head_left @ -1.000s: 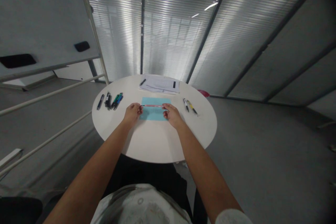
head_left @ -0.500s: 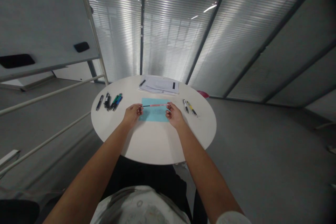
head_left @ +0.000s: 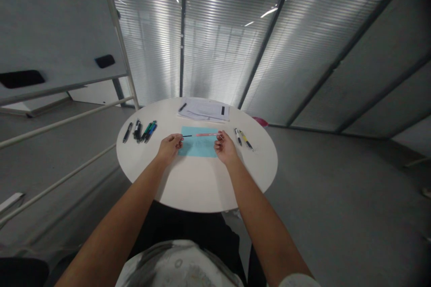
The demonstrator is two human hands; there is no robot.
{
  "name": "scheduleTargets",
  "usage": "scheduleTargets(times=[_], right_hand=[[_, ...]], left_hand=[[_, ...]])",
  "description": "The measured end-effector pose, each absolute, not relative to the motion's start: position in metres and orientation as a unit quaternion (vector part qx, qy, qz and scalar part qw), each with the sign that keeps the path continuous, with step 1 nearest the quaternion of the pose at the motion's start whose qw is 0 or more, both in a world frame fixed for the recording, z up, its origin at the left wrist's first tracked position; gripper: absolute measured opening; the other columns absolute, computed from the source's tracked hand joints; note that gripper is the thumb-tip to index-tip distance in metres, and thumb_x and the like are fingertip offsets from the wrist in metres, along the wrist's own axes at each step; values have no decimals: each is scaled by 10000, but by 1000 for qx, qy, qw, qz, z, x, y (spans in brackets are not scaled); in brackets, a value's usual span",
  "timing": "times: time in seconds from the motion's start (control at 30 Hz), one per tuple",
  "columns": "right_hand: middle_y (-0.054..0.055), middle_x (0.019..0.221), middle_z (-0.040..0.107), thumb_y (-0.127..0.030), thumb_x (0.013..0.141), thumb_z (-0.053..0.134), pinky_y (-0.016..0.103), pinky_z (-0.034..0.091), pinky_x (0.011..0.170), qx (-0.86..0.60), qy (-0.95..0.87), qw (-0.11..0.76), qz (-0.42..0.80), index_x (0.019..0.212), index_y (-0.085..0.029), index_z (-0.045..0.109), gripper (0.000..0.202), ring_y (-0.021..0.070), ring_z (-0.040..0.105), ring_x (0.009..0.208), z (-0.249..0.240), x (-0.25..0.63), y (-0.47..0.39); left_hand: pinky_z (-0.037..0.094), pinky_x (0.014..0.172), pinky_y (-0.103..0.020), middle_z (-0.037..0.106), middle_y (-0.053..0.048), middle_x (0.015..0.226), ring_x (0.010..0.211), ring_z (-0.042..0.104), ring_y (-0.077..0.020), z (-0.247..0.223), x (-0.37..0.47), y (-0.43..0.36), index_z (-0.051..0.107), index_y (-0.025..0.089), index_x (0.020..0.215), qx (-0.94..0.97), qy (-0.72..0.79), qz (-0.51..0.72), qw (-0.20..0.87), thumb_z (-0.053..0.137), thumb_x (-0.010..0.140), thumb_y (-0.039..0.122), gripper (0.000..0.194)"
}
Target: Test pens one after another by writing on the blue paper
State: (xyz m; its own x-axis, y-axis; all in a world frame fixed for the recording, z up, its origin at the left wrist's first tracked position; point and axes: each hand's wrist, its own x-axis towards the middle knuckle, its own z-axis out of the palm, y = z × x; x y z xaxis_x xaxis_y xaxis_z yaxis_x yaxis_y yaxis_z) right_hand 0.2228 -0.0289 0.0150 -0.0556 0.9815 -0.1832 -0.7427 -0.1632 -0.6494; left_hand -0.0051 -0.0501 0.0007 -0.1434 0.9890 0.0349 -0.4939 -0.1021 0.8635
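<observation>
My left hand (head_left: 171,147) is closed in a pinch on a thin black pen refill (head_left: 187,136), which points right. Opposite it, my right hand (head_left: 225,145) grips the right end of a pink pen barrel (head_left: 205,134). The two pieces lie nearly in line, with a small gap between their facing ends. Both are held above a light blue sheet (head_left: 198,148) on the round white table (head_left: 198,184). My fingers hide the outer end of each piece.
Several pens (head_left: 148,131) lie at the table's left side. To the right are a white-and-black pen (head_left: 238,136) and a yellow pen (head_left: 246,140). Papers (head_left: 204,110) are stacked at the far edge. A whiteboard frame (head_left: 129,83) stands at the left.
My right hand has moved slightly right with the pink barrel. The barrel and the black refill, joined in line before, now show a gap. My left hand has barely moved.
</observation>
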Motion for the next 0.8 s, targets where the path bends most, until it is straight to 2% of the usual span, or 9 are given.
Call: scheduleTargets(times=[0.23,0.43,0.63,0.8], right_hand=[[-89,558,554,-314,803,678,134,307,345,-305,-177,634,689,855,-216,575,152,32,428,392,22,225,-32],[-91,548,514,-352,825,644,142,314,356,-313,-197,650,664,827,-220,563,155,33,404,391,21,231,-30],[-73,611,524,-484,748,686,164,310,350,-391,-311,701,509,833,-218,588,296,34,429,408,16,226,-29],[-79,590,485,-535,754,657,175,277,329,-431,-423,688,402,788,-205,591,339,28,410,377,12,217,-28]], left_hand=[[529,676,-286,657,-65,745,677,652,-139,0,-5,-50,597,113,806,309,357,661,583,750,722,204,196],[549,680,-288,691,-91,825,660,667,-130,5,-6,-51,568,122,831,262,366,681,579,672,787,133,113],[552,675,-262,686,-96,807,695,674,-133,5,-8,-49,557,124,833,230,367,700,568,651,808,142,99],[557,724,-286,678,-93,796,709,673,-134,1,-8,-47,559,124,824,244,360,700,566,656,793,137,102]])
